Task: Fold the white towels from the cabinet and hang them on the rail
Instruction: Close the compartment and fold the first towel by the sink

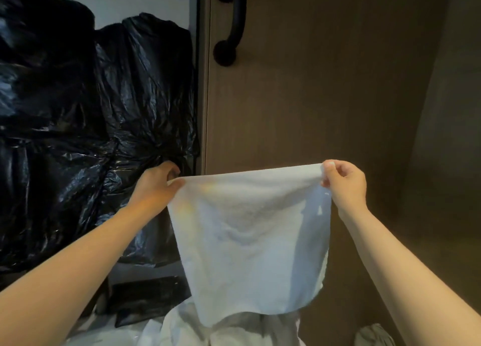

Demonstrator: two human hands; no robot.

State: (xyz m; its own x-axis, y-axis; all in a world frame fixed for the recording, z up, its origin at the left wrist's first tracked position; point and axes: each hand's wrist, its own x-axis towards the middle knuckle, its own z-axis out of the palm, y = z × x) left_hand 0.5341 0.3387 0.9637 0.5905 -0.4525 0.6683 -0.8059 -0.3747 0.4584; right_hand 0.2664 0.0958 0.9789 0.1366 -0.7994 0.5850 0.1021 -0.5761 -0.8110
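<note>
1 towel (pixel 250 241) is held spread before the door (pixel 325 85), just below frame centre. Its 9 o'clock top corner is pinched by the left hand (pixel 156 187), its 3 o'clock top corner by the right hand (pixel 343 181), fingers curled. Black bags (pixel 78 111) are stacked at 9 o'clock. A handle (pixel 234 20) is seen at 12 o'clock. White cloth (pixel 182 327) is heaped at 6 o'clock.

Dim brown wooden door (pixel 325 90) with black handle (pixel 235 20) beside black plastic bags (pixel 78 116).
</note>
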